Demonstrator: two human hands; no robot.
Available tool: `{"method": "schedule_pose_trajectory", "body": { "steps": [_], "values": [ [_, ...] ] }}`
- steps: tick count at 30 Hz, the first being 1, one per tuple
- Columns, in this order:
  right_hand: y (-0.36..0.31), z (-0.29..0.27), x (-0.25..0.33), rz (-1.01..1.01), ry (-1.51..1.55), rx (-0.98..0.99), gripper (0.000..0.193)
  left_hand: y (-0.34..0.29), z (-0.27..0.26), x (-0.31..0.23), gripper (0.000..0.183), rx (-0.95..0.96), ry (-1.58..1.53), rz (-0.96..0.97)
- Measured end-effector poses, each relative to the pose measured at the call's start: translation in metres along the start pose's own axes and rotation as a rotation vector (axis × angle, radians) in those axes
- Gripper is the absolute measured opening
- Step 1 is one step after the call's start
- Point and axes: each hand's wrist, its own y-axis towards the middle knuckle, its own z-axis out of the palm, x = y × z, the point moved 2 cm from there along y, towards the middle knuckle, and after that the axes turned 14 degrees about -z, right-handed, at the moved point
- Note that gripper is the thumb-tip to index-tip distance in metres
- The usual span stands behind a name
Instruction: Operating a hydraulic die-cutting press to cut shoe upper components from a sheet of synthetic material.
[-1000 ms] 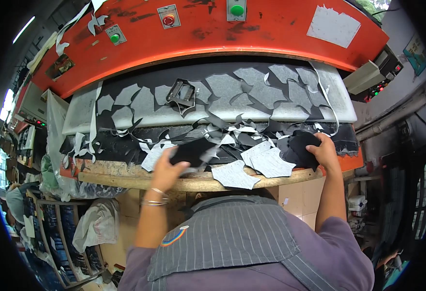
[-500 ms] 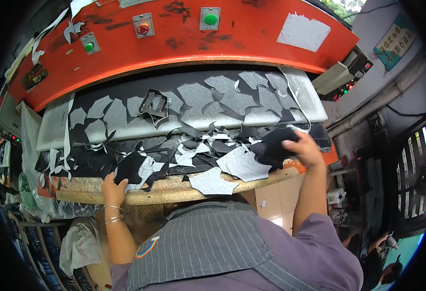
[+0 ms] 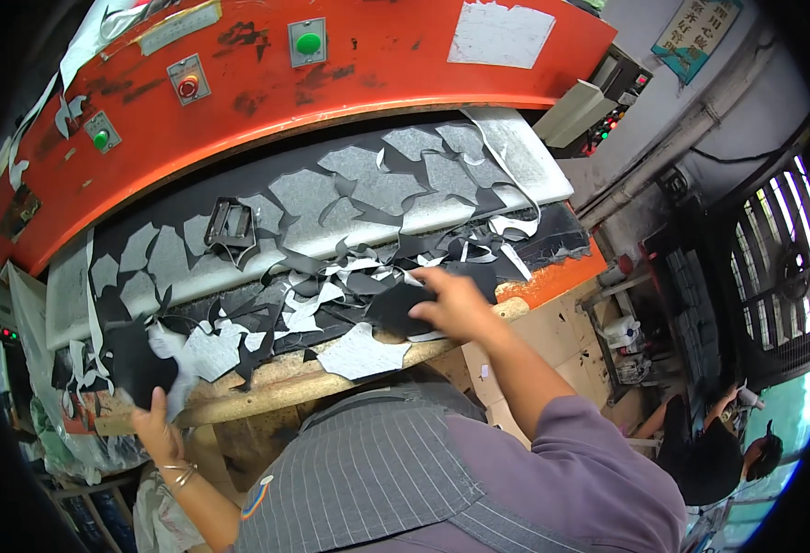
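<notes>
At the left end of the bench my left hand (image 3: 158, 429) is closed on cut fabric pieces (image 3: 141, 359), black on one face and pale on the other. They stand tilted above the wooden edge. My right hand (image 3: 457, 306) has its thumb and fingers on a black cut piece (image 3: 394, 310) over the scrap heap. Just below it, a pale grey shaped piece (image 3: 363, 356) overhangs the wooden front bar. Another pale piece (image 3: 210, 354) lies to the right of my left hand. A metal cutting die (image 3: 232, 227) rests on the white cutting board (image 3: 281, 269).
Black and white offcuts (image 3: 305, 300) are strewn along the bench. An orange press beam (image 3: 258, 83) with green and red buttons spans the back. The wooden bar (image 3: 239, 402) edges the front. Control boxes (image 3: 598, 106) stand far right; another person (image 3: 704, 452) is at lower right.
The view has turned, shifting the bench left. My left hand has lifted its fabric pieces toward the left end. My right hand has moved left across the bench with a black piece.
</notes>
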Motion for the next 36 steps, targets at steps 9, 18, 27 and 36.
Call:
{"method": "schedule_pose_trajectory", "body": {
  "steps": [9, 18, 27, 36],
  "values": [
    [-0.003, -0.064, -0.083, 0.420, 0.294, -0.046, 0.041, -0.009, 0.225, 0.043, 0.047, 0.923, 0.548, -0.265],
    [0.003, -0.062, -0.083, 0.260, -0.241, 0.182, 0.066, -0.041, 0.254, 0.020, 0.052, 0.758, 0.897, -0.115],
    [0.017, -0.066, -0.075, 0.248, -0.305, 0.261, 0.088, 0.039, 0.039, 0.023, 0.041, -0.015, 0.834, -0.161],
    [-0.003, -0.090, -0.067, 0.174, 0.941, -0.210, 0.046, 0.032, 0.038, 0.037, 0.041, -0.195, 0.767, 0.032]
  ]
}}
